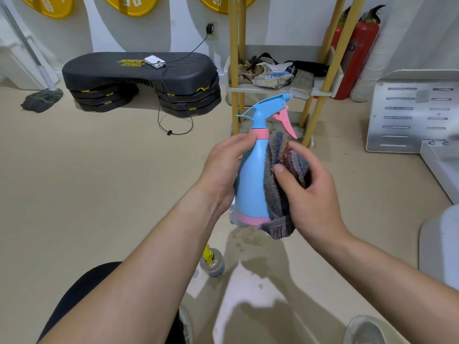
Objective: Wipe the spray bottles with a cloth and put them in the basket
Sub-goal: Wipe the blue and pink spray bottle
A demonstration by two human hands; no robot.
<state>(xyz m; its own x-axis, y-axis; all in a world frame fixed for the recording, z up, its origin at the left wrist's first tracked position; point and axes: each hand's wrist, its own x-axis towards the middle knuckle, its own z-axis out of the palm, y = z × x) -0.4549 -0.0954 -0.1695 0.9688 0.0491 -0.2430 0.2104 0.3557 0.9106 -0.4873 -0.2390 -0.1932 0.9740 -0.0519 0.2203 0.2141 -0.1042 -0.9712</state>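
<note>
Under the blue spray bottle (252, 175) it's beige floor (99, 182) with a wet patch (244, 240). Past the bottle: a yellow-legged shelf (320, 91), and a black step platform (124, 75) off left. Your left hand (223, 170) grips the bottle in mid-air; your right hand (313, 194) holds a striped cloth (278, 194) bunched against its side.

Floor bottle (213, 265) half hidden, shoe (365, 328) — perhaps — cropped
</note>
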